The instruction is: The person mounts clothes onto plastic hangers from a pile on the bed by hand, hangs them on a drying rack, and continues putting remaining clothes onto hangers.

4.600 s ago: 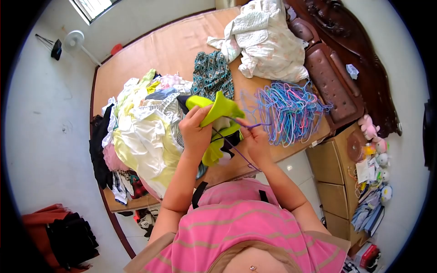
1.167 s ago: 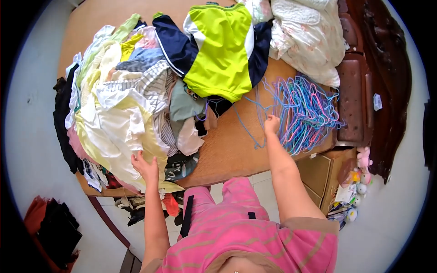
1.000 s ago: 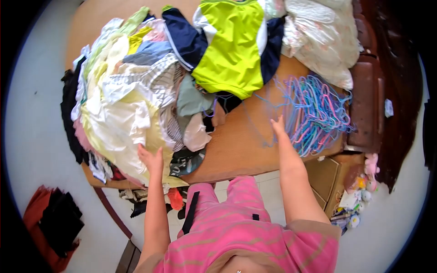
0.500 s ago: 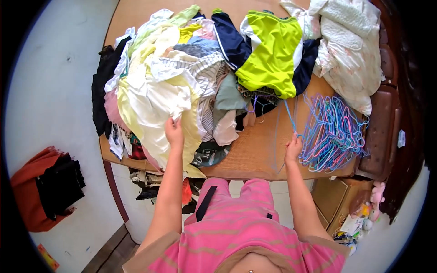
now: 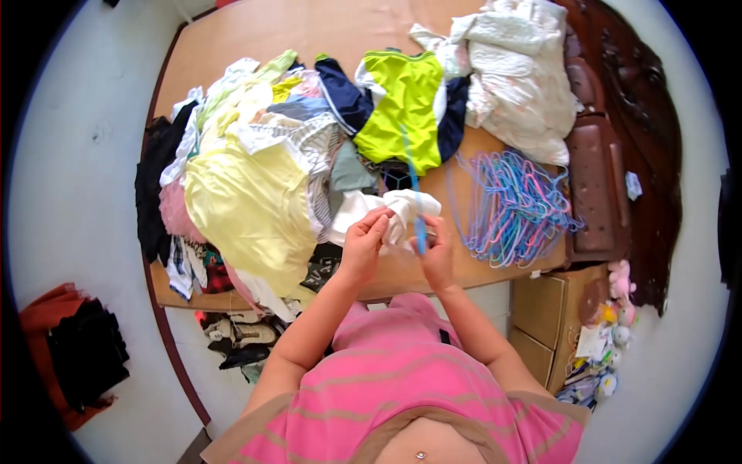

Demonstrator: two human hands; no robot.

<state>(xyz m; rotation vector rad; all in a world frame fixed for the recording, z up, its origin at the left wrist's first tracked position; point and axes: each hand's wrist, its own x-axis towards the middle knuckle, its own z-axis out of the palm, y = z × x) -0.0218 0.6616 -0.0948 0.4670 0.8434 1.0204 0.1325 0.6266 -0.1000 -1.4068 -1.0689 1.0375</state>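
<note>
My left hand (image 5: 368,241) pinches the edge of a white garment (image 5: 352,213), which lies bunched in front of me. A light-blue clothes hanger (image 5: 420,229), smeared by motion, is gripped in my right hand (image 5: 435,251), just right of the white cloth. The two hands are close together above the table's front edge. A large pile of clothes with a pale yellow garment (image 5: 247,205) on top spreads to the left. Beyond my hands lies a lime-green and navy garment (image 5: 399,112). The heap of coloured hangers (image 5: 516,209) rests to the right.
The brown table (image 5: 232,42) carries everything; a white floral bundle (image 5: 516,85) sits at its back right. A brown leather seat (image 5: 599,189) borders the right side. Below are a cabinet (image 5: 537,309) and small plush toys (image 5: 621,290). Red and black cloth (image 5: 85,352) lies at far left.
My left hand has drawn the white garment off the pile to the right. My right hand has brought the blue hanger left to meet it. The view has shifted too.
</note>
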